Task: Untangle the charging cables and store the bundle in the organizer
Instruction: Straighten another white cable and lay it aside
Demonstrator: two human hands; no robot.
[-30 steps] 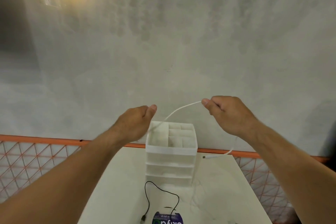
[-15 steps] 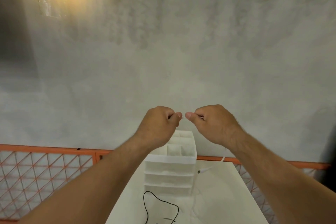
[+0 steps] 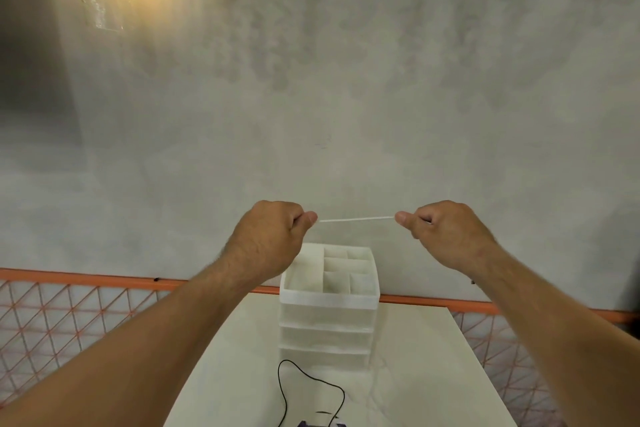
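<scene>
White and thin, a charging cable [image 3: 356, 219] runs taut and nearly level between the two raised hands, the left hand [image 3: 268, 239] and the right hand [image 3: 446, 234] each pinching one end between thumb and curled fingers, held apart above the organizer [image 3: 329, 302]. That translucent white organizer, with open top compartments and stacked drawers, stands on the pale counter [image 3: 415, 374] below the hands. A black cable [image 3: 304, 378] lies looped on the counter just in front of it.
</scene>
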